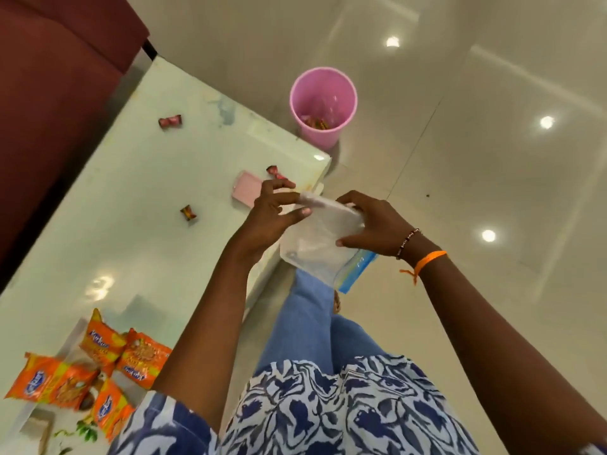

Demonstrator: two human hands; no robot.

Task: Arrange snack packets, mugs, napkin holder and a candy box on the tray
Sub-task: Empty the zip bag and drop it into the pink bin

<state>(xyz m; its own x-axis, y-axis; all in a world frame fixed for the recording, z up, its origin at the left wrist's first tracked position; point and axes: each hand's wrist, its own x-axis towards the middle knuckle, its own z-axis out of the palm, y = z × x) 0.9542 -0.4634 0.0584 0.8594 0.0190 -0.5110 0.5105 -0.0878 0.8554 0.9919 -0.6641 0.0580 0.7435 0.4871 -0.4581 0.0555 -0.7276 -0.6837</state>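
Note:
Both hands hold a clear plastic zip bag with a blue seal strip, just past the table's corner. My left hand pinches its upper edge and my right hand grips its right side. Several orange snack packets lie on a tray at the lower left of the white table. A pink candy box rests near the corner, partly behind my left hand. Three wrapped candies lie loose: one far, one in the middle, one by the box.
A pink bin with wrappers inside stands on the glossy tiled floor beyond the table corner. A dark red sofa runs along the table's far left side. My legs in blue trousers stand beside the table edge.

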